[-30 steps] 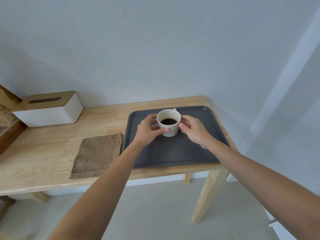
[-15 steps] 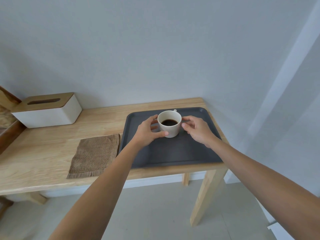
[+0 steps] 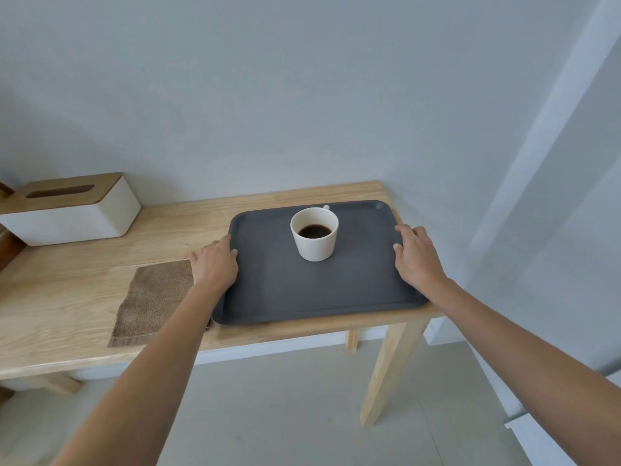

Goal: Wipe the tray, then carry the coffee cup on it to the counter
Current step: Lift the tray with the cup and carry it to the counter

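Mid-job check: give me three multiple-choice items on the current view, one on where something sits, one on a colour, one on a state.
1. Where does the brown cloth lie?
A. On the tray
B. On the wooden table, left of the tray
C. On the tissue box

2. What colour is the tray?
A. Dark grey
B. White
C. Red

3. What are the hands doing?
A. Both wrap the coffee cup
B. One wipes with the cloth
C. One at each side edge of the tray

Key: 1 B, the cloth lies flat on the wooden table beside the tray's left rim. 2 A, the tray is dark grey under the white coffee cup. 3 C, the left hand is at the left rim and the right hand at the right rim, with the cup standing free.
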Tool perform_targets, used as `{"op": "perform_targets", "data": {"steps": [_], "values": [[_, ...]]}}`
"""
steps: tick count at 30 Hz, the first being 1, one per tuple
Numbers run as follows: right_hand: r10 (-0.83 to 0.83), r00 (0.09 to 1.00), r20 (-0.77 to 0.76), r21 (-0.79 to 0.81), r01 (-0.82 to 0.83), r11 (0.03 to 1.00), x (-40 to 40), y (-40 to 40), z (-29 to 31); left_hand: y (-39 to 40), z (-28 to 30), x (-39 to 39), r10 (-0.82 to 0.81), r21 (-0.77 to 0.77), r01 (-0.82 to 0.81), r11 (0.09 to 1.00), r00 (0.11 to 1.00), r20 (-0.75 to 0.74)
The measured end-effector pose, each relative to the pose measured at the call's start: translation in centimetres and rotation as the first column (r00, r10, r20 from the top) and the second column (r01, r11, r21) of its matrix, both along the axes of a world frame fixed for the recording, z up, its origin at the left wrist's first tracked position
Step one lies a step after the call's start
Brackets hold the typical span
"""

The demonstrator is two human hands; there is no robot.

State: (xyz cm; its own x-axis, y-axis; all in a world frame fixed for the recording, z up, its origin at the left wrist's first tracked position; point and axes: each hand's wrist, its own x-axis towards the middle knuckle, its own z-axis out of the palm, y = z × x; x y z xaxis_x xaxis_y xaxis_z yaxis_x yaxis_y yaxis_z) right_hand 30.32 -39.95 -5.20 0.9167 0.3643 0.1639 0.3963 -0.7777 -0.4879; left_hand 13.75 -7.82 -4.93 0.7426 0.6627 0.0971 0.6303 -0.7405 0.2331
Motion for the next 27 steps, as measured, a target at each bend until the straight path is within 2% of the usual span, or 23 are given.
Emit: {"op": "perform_targets", "data": {"steps": [7,10,16,22,27], "values": [[-0.094,0.988,0.12,-0.216,0.119,0.969,-0.4,0.3,0.3,-0.1,-0.2,0.0,-0.035,0.012,0.035,0.999,0.999,0.015],[-0.104,0.981,0.164,-0.259,0.145,0.955,-0.1,0.3,0.1,0.1,0.1,-0.1,-0.078,-0.021,0.078,0.997,0.997,0.009],[-0.126,0.988,0.093,-0.187,0.142,0.972,0.1,-0.2,0.3,0.1,0.2,-0.3,-0.127,-0.098,0.133,0.986,0.989,0.07],[-0.152,0.987,0.061,-0.126,0.158,0.979,-1.1,-1.4,0.6,-0.2,1.8,0.4,-0.189,-0.111,0.205,0.972,0.973,0.135],[-0.242,0.969,0.057,-0.096,0.247,0.964,-2.9,-4.3,1.9,-1.5,3.4,2.5,-0.303,-0.094,0.323,0.942,0.937,0.175]]}}
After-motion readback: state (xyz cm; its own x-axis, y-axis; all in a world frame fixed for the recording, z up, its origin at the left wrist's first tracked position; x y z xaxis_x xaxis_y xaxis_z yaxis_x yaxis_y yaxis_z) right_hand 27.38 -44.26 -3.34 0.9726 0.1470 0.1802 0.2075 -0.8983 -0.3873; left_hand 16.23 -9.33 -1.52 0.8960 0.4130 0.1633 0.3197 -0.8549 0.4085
